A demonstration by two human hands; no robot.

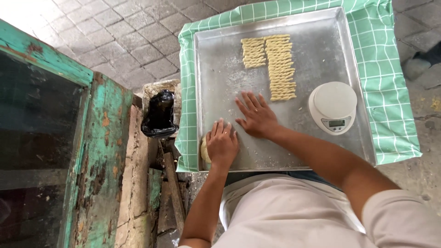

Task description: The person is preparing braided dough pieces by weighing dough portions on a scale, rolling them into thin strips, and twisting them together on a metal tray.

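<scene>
Dough (204, 151) sits as a pale lump at the near left corner of the metal tray (216, 55), and we judge the step in hand to be pulling off and rolling a piece — our left hand (222, 143) rests over the lump with fingers together, touching it, though we cannot tell whether it grips. Our right hand (257, 115) lies flat and spread on the bare tray just beside, holding nothing. Next we need a firm pinch from the lump — twisted strips (274, 64) line the far edge, the white scale (333, 107) the right edge.
</scene>
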